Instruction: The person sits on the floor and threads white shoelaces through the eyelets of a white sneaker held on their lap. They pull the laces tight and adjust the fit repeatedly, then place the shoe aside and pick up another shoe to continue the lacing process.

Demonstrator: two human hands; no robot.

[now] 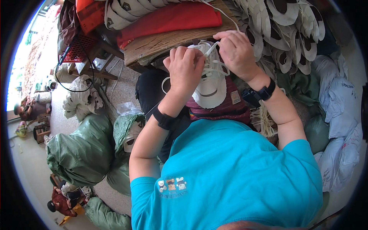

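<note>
A white shoe upper [211, 90] lies on my lap against the front edge of a wooden bench, its rounded toe toward me. White shoelace [221, 68] runs through it in loose loops. My left hand [184, 69] is closed at the upper's left side, its fingertips pinching the lace. On the other side my right hand [237, 51] is also closed, with thumb and finger on the lace. A short stretch of lace spans the gap between both hands, and another length trails up past the right hand over the bench. Dark bands circle both wrists.
On the wooden bench [168, 40] lie a red cloth roll [172, 23] and a row of stacked white uppers [134, 11]. More uppers [291, 34] hang in bunches at right. Green sacks [82, 147] stand at left, pale sacks [343, 107] at right. Other people [63, 203] sit far left.
</note>
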